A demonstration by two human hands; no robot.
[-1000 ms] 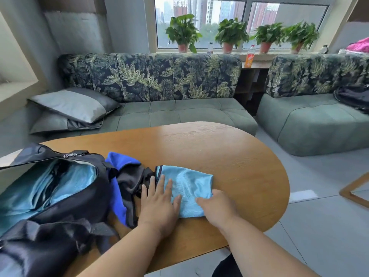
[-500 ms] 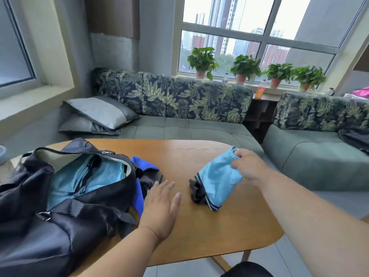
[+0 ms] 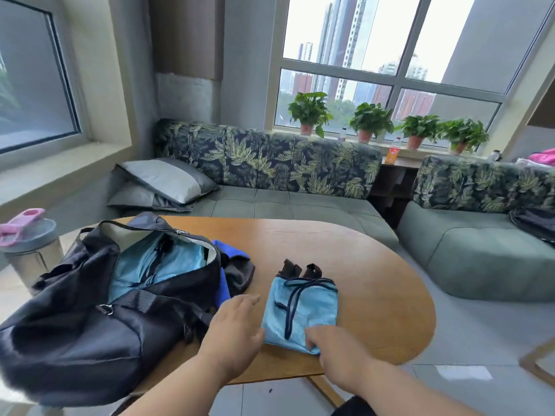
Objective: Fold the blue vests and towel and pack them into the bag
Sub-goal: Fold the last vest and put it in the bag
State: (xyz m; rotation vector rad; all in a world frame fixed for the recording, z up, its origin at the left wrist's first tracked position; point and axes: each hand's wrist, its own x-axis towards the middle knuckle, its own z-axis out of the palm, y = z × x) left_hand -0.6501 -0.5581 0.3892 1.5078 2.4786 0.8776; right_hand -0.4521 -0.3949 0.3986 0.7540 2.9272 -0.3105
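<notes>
The folded light blue vest (image 3: 300, 313) lies flat on the counter (image 3: 375, 283), beside the open black bag (image 3: 99, 298). The right hand (image 3: 339, 346) pinches its near corner, likely to lift it. The left hand (image 3: 234, 331) rests with fingers straight against its edge, holding nothing.

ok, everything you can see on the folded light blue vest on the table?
The vest is light blue mesh-like fabric with dark navy trim, folded into a compact rough rectangle. It lies flat on the wooden table, right of the open black bag and apart from it. Dark strap ends stick out past its far edge, and a navy binding loops across the top face. The right hand pinches its near right corner; the left hand rests open at its left edge.
</notes>
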